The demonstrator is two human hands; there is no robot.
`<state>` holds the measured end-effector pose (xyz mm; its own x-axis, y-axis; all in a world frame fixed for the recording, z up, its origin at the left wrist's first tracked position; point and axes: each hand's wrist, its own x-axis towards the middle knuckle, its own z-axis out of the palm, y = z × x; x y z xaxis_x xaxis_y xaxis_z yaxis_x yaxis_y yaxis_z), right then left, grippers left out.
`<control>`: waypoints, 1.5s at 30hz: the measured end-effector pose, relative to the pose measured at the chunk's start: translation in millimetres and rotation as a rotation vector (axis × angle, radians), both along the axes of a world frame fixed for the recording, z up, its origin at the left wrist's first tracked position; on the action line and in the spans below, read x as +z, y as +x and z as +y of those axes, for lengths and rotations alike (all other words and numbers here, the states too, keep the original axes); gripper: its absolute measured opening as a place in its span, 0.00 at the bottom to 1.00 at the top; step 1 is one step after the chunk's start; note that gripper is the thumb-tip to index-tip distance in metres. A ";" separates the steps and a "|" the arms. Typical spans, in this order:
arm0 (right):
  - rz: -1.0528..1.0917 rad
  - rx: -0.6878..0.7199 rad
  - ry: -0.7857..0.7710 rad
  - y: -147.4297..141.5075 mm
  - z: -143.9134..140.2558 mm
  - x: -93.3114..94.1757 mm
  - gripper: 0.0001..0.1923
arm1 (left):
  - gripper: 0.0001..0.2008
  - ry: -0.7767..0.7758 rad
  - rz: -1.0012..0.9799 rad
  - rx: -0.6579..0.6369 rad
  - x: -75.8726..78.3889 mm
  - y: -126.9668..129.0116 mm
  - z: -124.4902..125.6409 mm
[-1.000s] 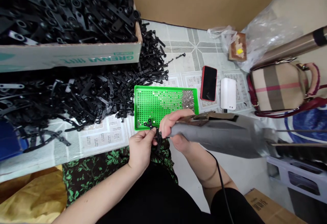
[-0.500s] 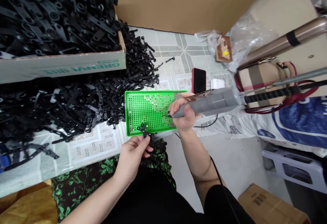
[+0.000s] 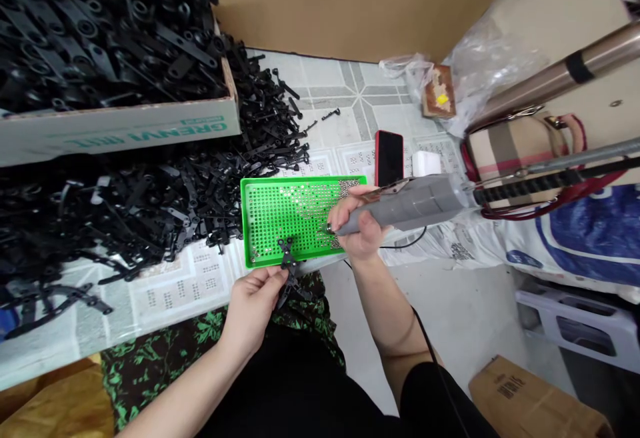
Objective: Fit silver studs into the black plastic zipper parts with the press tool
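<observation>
My left hand (image 3: 253, 305) pinches a small black plastic part (image 3: 288, 268) at the near edge of a green perforated tray (image 3: 280, 215). My right hand (image 3: 356, 221) grips a grey electric screwdriver (image 3: 410, 201) with its tip down on the tray's right side, close to a patch of small silver screws (image 3: 350, 188). The tool's black cord (image 3: 430, 358) runs back past my right arm.
A heap of black plastic strips (image 3: 125, 191) covers the table's left, under a cardboard box (image 3: 120, 133) full of more. A red phone (image 3: 389, 157), a white block (image 3: 425, 163) and a checked bag (image 3: 520, 148) lie right. Cardboard boxes sit on the floor.
My right hand has carried the screwdriver from in front of me out onto the tray's right side. My left hand stays at the tray's near edge with the black part.
</observation>
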<state>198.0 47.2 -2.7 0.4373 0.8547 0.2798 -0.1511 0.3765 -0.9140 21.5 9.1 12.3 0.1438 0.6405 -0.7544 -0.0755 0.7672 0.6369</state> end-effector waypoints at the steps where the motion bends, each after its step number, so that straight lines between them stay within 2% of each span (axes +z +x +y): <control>1: -0.004 -0.001 0.001 0.0 -0.1 0.0 0.18 | 0.12 -0.007 -0.002 0.007 1.3 0.6 0.7; 6: -0.032 -0.042 0.048 -5.4 -4.4 -0.2 0.16 | 0.11 -0.033 -0.005 0.028 2.9 2.6 3.2; 11: -0.137 -0.318 0.028 -23.4 -15.3 -3.8 0.13 | 0.10 -0.026 0.004 0.016 -1.1 0.4 1.7; 13: -0.150 -0.352 0.036 -26.7 -17.2 -4.2 0.13 | 0.09 -0.003 0.006 0.010 -2.8 -0.8 1.1; 16: -0.084 -0.335 0.090 -24.7 -17.1 2.6 0.12 | 0.09 0.034 0.002 -0.001 -4.8 -1.4 0.2; 19: 0.007 -0.297 0.104 -23.4 -17.8 18.9 0.13 | 0.09 0.053 0.001 -0.003 -6.2 -0.3 -0.8; 23: 0.118 -0.034 0.067 -35.2 -22.0 37.6 0.15 | 0.11 0.064 0.028 0.001 -6.7 1.8 -1.7; 25: 0.152 0.101 0.046 -44.0 -23.3 39.4 0.16 | 0.12 0.064 0.033 -0.005 -6.7 2.0 -1.8; 27: 0.167 0.166 0.031 -51.0 -23.7 37.4 0.16 | 0.12 0.064 0.026 -0.014 -7.1 1.7 -2.0; 34: 0.129 0.147 0.028 -56.4 -23.7 32.1 0.15 | 0.11 0.070 0.003 -0.021 -10.8 0.5 -3.3; 45: 0.055 0.178 0.019 -58.8 -27.9 33.5 0.15 | 0.12 0.078 0.015 -0.020 -7.2 1.1 -2.5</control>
